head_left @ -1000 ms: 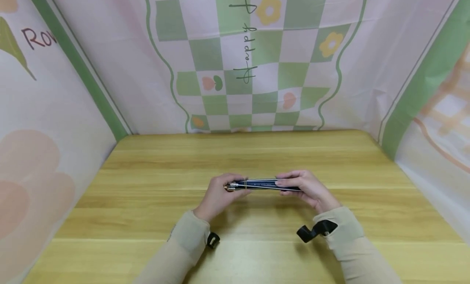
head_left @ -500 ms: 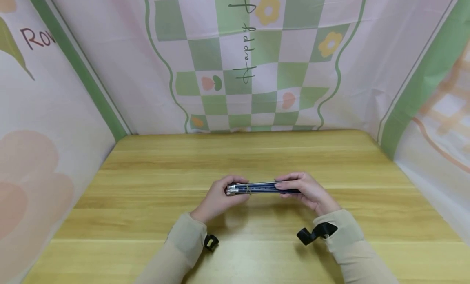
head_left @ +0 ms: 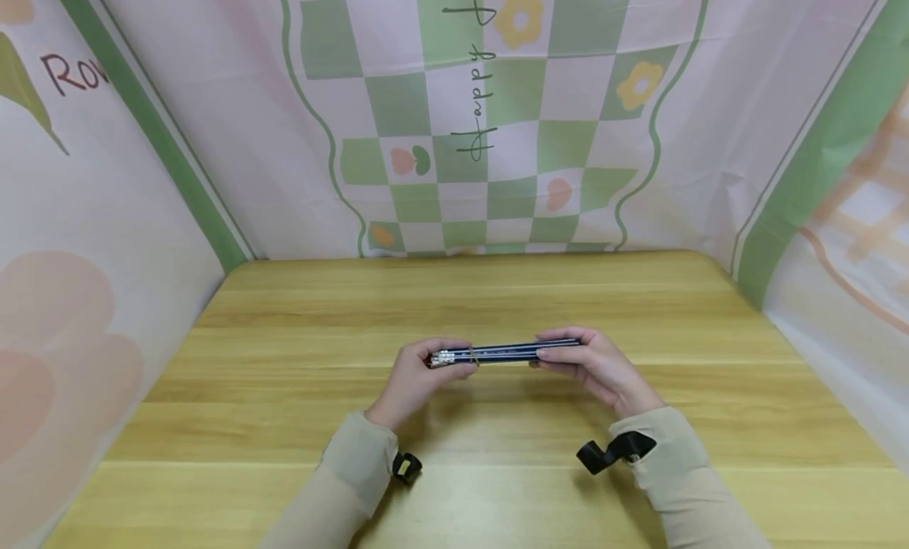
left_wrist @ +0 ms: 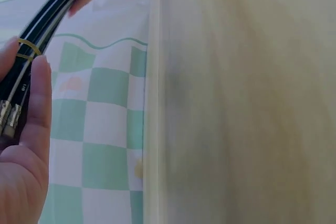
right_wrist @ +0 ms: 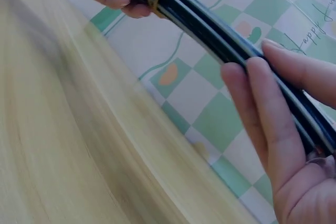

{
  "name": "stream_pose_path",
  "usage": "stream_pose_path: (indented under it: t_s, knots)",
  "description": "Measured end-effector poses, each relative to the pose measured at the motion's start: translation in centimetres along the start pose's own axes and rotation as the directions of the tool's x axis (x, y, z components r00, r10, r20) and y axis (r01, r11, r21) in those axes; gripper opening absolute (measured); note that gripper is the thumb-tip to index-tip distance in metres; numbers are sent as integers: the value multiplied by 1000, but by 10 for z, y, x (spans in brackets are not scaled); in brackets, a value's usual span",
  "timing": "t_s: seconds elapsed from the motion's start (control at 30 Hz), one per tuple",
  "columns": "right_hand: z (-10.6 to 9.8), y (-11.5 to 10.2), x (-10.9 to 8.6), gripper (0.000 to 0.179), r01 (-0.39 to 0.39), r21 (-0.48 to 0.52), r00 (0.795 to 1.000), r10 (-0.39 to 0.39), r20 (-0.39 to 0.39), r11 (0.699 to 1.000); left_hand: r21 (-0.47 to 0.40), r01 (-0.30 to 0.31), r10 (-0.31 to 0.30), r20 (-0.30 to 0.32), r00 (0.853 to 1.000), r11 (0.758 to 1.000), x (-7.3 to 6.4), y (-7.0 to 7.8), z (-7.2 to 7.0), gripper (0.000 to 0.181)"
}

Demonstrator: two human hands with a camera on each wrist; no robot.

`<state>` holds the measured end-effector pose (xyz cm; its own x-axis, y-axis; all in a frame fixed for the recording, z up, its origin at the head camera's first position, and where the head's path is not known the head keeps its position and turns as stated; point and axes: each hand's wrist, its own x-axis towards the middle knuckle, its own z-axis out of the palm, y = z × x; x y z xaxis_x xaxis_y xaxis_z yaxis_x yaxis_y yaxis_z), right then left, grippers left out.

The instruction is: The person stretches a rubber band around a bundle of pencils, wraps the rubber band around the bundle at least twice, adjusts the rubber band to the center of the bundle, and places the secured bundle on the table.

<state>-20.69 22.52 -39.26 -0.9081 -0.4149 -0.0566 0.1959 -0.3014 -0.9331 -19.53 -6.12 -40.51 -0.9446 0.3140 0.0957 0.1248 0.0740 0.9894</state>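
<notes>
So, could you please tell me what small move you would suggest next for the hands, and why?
I would probably have the left hand pinch the yellow band and ease it toward the silver-capped ends: the band sits close beside that hand, nearer those ends, while the right hand grips the pencil bundle farther along and could steady it.

Work surface: wood-grain tabletop (head_left: 483, 304), yellow-brown, lighter and darker bands running left to right in the head view. Far corners rounded, far edge (head_left: 483, 255) close to straight (near edge runs out of frame). Slight sheen, brightest around near centre. Soft shadows (head_left: 443, 407) fall across the middle. Both wrist views catch the same top, grain blurred; in the left one a pale edge strip (left_wrist: 153, 98) runs vertically.
</notes>
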Motion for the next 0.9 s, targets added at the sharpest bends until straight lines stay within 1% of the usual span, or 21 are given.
stream_pose_path:
  t_s: [0.1, 0.2, 0.43, 0.67, 0.9]
  knots:
    - [2, -1, 0, 25, 8, -4, 1000, -9, -30, 1000, -27, 3, -3, 7, 1000, 1000, 0, 2, 0, 38]
    - [3, -1, 0, 24, 12, -11, 999, -13, -32, 1000, -50, 8, -8, 10, 1000, 999, 0, 3, 1, 38]
    - [7, 0, -1, 27, 8, -27, 1000, -8, 7, 1000, 26, 9, -9, 9, 1000, 1000, 3, 3, 4, 41]
    - [11, 2, 0, 27, -9, -11, 1000, 9, -2, 1000, 73, 8, -8, 5, 1000, 997, 5, 7, 7, 41]
    - [16, 4, 2, 26, 1, -17, 1000, -1, -5, 1000, 116, -9, 10, -8, 1000, 993, 6, 10, 9, 40]
